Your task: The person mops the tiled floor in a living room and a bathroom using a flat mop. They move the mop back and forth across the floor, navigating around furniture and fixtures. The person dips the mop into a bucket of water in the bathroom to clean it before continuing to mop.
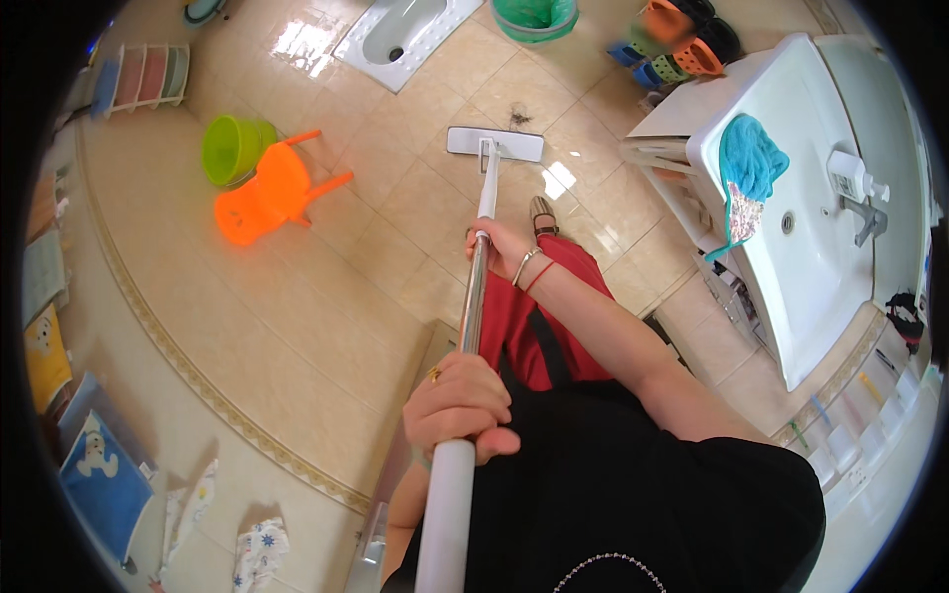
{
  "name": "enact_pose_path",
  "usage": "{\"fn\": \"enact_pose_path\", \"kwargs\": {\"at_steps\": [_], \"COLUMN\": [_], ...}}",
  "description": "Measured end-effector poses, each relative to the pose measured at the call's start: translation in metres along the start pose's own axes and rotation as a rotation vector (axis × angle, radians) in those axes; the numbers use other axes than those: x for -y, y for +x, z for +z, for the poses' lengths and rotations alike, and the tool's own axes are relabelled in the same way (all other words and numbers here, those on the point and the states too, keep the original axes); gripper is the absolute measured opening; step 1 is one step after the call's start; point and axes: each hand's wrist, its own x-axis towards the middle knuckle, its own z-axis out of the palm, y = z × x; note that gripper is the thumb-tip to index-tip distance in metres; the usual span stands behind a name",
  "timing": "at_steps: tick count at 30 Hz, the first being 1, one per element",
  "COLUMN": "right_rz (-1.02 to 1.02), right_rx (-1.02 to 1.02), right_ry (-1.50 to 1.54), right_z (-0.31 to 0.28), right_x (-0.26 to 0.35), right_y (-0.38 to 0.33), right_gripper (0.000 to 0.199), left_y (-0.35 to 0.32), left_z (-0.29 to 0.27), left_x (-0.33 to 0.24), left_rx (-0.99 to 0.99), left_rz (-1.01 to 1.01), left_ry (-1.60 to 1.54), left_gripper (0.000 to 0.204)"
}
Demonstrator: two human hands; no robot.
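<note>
A flat mop stretches away from me, its pole [475,296] silver in the middle and white at both ends. Wrapped round the upper white part is my left hand [460,405], wearing a ring. Farther down, at the joint of the pole, my right hand [502,249] grips it, a bracelet and red cord on the wrist. The white rectangular mop head [518,145] lies flat on the tiled floor [395,188]. Just beyond it is a dark clump that looks like hair [519,118].
An orange plastic chair [282,188] and green bucket [225,150] stand left. Ahead are a squat toilet [371,49] and lined bin [535,22]. Shoes [692,49] sit far right, beyond a washbasin [781,296] with a teal cloth [753,158]. My foot [543,214] is near the mop head.
</note>
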Motion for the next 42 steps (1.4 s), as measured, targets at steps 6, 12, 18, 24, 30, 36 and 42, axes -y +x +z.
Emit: {"fn": "enact_pose_path", "kwargs": {"at_steps": [6, 12, 18, 24, 30, 36, 42], "right_rz": [-0.138, -0.315, -0.499, -0.463, -0.463, -0.492, -0.515], "right_rx": [0.035, -0.211, -0.116, -0.122, -0.091, -0.019, -0.031], "right_ry": [-0.026, 0.007, 0.695, 0.457, 0.471, 0.498, 0.466], "right_z": [0.021, 0.014, -0.006, -0.032, -0.04, -0.047, -0.052], "right_x": [-0.017, -0.024, -0.023, 0.004, 0.06, 0.145, 0.201], "right_y": [-0.039, -0.059, 0.01, 0.004, 0.013, 0.02, 0.013], "right_gripper": [0.018, 0.02, 0.02, 0.019, 0.019, 0.019, 0.015], "left_y": [0.013, 0.015, -0.022, 0.019, 0.041, 0.095, 0.127], "left_z": [-0.031, -0.054, -0.039, -0.061, -0.024, 0.02, 0.055], "left_x": [-0.027, -0.016, 0.029, 0.058, 0.077, 0.104, 0.127], "left_rx": [0.001, 0.025, -0.184, 0.343, 0.223, 0.282, 0.228], "left_rz": [-0.013, -0.131, -0.399, -0.307, -0.229, -0.229, -0.196], "left_ry": [-0.066, -0.226, -0.271, -0.234, -0.213, -0.181, -0.162], "left_gripper": [0.039, 0.036, 0.021, 0.028, 0.033, 0.028, 0.032]}}
